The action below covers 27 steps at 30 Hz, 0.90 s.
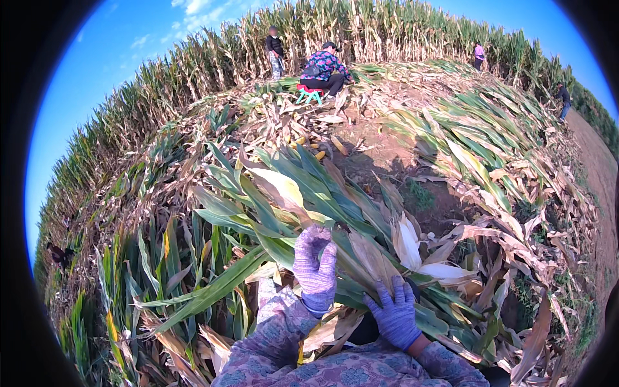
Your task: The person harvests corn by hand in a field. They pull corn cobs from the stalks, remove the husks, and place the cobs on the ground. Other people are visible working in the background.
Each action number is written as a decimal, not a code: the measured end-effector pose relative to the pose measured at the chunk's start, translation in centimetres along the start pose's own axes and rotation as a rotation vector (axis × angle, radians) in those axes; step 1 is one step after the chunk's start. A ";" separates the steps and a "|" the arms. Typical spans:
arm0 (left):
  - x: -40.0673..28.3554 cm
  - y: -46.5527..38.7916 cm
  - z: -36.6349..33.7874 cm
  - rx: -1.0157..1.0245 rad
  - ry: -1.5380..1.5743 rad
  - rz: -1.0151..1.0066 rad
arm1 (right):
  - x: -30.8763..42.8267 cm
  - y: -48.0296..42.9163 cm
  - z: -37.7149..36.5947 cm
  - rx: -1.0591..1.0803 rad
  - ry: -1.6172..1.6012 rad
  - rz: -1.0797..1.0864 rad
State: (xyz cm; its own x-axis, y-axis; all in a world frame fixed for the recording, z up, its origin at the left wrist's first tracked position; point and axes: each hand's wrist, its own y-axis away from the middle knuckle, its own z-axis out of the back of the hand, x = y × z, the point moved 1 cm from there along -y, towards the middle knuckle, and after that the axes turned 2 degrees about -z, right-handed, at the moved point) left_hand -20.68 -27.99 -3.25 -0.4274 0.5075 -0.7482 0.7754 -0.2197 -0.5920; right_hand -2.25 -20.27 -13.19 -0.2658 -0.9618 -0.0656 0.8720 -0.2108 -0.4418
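My left hand (316, 271), in a purple knitted glove, is raised with its fingertips curled toward the thumb at the base of a dry corn leaf (278, 186); whether they pinch it is hard to tell. To its right, my right hand (396, 312), gloved alike, lies with fingers spread on a dry corn husk (370, 256) among cut green cornstalks and leaves (319, 188). A pale opened husk (408, 244) stands just beyond my right hand. Husked yellow corn cobs (338, 145) lie on the soil farther ahead.
Ahead, a person (325, 70) sits on a small stool (309, 95). Other people (274, 51) stand near uncut corn (377, 34). Cut stalks (478, 140) cover the ground at the right, with a dirt track (592, 169) beyond. More stalks and leaves (169, 261) lie at the left.
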 end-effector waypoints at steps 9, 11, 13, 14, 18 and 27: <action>9.6 4.1 -2.1 0.130 0.319 0.890 | -2.5 0.7 2.4 -0.188 -0.551 -0.205; 9.9 3.6 -2.3 0.166 0.311 0.932 | -3.0 0.3 1.1 -0.297 -0.532 -0.370; 9.9 3.2 -2.2 0.122 0.362 0.847 | -3.1 0.2 0.1 -0.269 -0.546 -0.479; 10.6 3.1 -2.0 0.091 0.409 0.765 | -3.0 0.3 -0.2 -0.181 -0.575 -0.500; 11.8 1.0 -3.0 0.161 0.704 0.784 | -3.8 0.7 -1.0 -0.139 -0.490 -0.476; 10.6 0.5 -3.5 -0.044 0.458 0.847 | -3.3 0.7 -0.8 -0.145 -0.491 -0.465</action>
State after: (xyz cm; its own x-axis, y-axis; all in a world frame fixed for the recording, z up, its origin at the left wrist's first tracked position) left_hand -23.19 -19.80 -10.44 0.4976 0.4726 -0.7273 0.7639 -0.6360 0.1094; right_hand -1.09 -17.15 -14.06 -0.3519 -0.7523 0.5569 0.6402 -0.6275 -0.4432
